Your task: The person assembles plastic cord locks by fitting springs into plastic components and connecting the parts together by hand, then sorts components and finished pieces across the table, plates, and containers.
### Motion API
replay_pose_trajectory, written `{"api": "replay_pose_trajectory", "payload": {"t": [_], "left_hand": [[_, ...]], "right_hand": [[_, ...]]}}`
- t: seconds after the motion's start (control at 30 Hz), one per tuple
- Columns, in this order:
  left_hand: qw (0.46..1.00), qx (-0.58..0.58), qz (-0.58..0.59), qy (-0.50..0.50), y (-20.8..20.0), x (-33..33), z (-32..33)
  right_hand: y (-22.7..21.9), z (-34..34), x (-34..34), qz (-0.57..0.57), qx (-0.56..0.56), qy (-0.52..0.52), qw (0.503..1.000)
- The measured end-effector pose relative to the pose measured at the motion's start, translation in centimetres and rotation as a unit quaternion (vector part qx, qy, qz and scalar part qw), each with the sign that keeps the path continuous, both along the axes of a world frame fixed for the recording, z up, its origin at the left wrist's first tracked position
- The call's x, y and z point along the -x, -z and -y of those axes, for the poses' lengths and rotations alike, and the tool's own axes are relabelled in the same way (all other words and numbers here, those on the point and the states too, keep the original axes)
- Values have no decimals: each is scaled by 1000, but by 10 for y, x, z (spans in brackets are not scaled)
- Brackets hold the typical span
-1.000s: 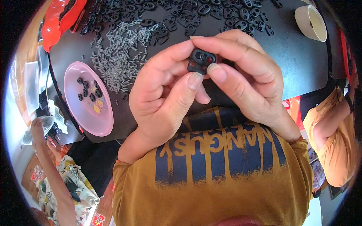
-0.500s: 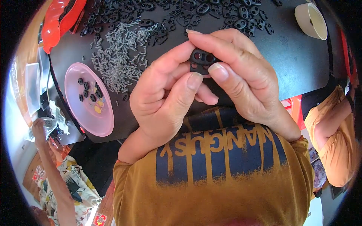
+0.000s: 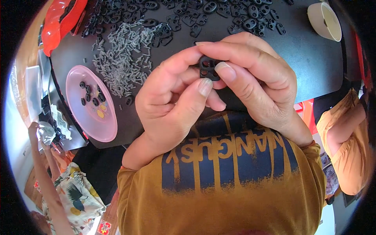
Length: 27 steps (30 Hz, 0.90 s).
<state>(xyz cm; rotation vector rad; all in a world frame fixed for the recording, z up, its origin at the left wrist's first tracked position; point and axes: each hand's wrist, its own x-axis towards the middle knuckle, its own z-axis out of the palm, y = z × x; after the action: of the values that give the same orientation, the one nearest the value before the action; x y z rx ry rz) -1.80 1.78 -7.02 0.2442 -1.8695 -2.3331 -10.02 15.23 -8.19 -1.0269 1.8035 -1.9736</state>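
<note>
Between the fingertips of both hands is a small black plastic cord lock [image 3: 206, 67] with two round holes, its two parts close together. My left hand [image 3: 172, 100] is closed on its lower edge, thumb in front and fingers behind. From the other side, my right hand [image 3: 258, 80] pinches it with thumb and forefinger, covering its right part. Beyond my left hand lies a heap of small metal springs [image 3: 123, 56]. On the left, a pink oval plate [image 3: 105, 127] holds several black cord locks [image 3: 95, 102].
Many loose black plastic parts [image 3: 192, 17] cover the far side of the dark table [image 3: 313, 70]. A red tray [image 3: 58, 29] stands at far left, a cream bowl [image 3: 331, 27] at far right. People sit on both sides; the left one handles a clear plastic bag [image 3: 46, 133].
The two parts of the cord lock have come closer together, and its face has turned slightly. My hands have barely shifted. The person on the left has moved their arms with the plastic bag.
</note>
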Motion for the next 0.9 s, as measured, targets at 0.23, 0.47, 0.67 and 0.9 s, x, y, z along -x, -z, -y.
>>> {"api": "replay_pose_trajectory", "payload": {"t": [0.23,0.47,0.67,0.9], "left_hand": [[999,-36,32,10,-3,0,4],[998,-30,59,-10,-7,3,1],[997,-44,65,-17,-8,3,3],[999,-41,16,-19,-4,1,2]], "right_hand": [[-2,-1,-1,-47,-7,8,999],[-3,-2,1,74,11,-50,996],[-6,-3,3,23,-4,-41,999],[-2,-3,3,-3,-32,-47,998]]}}
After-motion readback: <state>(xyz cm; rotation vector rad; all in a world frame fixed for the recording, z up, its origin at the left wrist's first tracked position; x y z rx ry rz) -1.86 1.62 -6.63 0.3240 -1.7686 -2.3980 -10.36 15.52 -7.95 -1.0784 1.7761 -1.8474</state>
